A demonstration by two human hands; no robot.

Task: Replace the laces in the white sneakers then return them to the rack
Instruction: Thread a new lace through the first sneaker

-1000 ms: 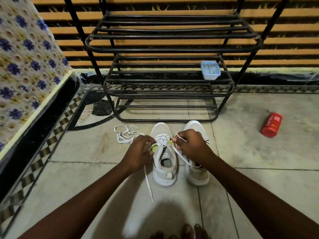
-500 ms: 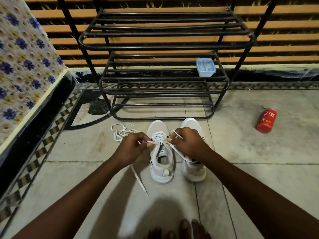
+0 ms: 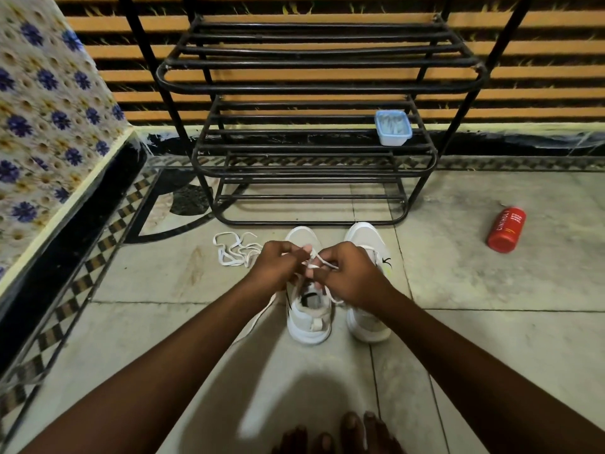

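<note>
Two hands meet over one white sneaker. The left hand (image 3: 276, 267) and the right hand (image 3: 352, 273) each pinch the white lace (image 3: 322, 261), so each grip is clamped on it. The hands are very close together.

The sneaker being laced (image 3: 309, 322) sits on the floor right under them. Its long side runs from the person toward the rack (image 3: 320, 90), with the toe at the rack end and the heel at the person's end. The other sneaker (image 3: 366, 235) stands just beside it, partly under the right hand.

Both hands look about as near to the lace holes. The lace ends cross above the tongue, so I think the next pull goes out to the sides to make it tight.

A loose lace (image 3: 234, 252) lies in a heap on the floor, near the left hand.

Half a second ago the hands were wider apart, with the lace stretched between them. Now the left hand has come in close to the right.
</note>
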